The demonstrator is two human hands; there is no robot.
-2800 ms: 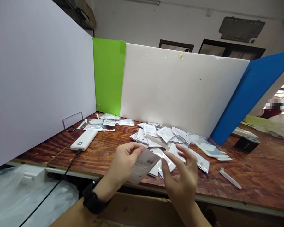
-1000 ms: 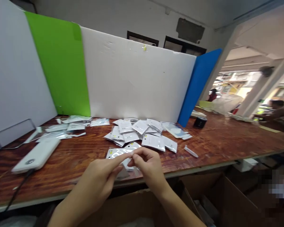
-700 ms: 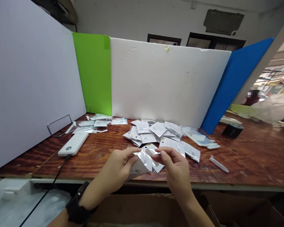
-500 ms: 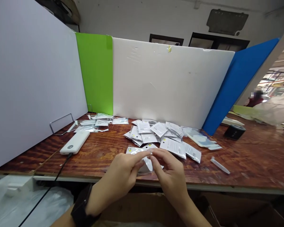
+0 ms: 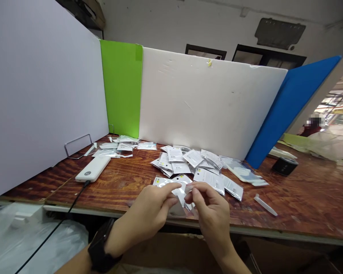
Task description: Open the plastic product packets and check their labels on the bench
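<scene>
Well, four big boards stand at the back of the bench (image 5: 125,182): a pale grey board (image 5: 37,95), a green board (image 5: 121,87), a white board (image 5: 208,106) and a blue board (image 5: 294,106). The bench is brown wood.

A pile of small packets (image 5: 188,165) lies in the middle of the bench, near the white board. They have white labels with dark print, but the print is too small to read. A white power bank (image 5: 93,168) lies to the left, with a black cable (image 5: 77,192) in its near end.

The left hand (image 5: 150,213) has a black watch (image 5: 98,253) on its wrist. The left hand and the right hand (image 5: 213,215) are close together over the front edge of the bench. Each one pinches a small shiny packet (image 5: 181,192) with thumb and finger. The packet sits between the two hands, just in front of the pile. Its top edge runs left to right from one hand to the other, and the rest hangs down. I cannot read any words on it.

Almost three seconds ago the left hand held a flat grey packet with a bar code, and the right hand was spread wide. Now both hands pinch. Half a second ago they looked much the same as now.

A thin clear strip (image 5: 265,204) lies alone on the right.
</scene>
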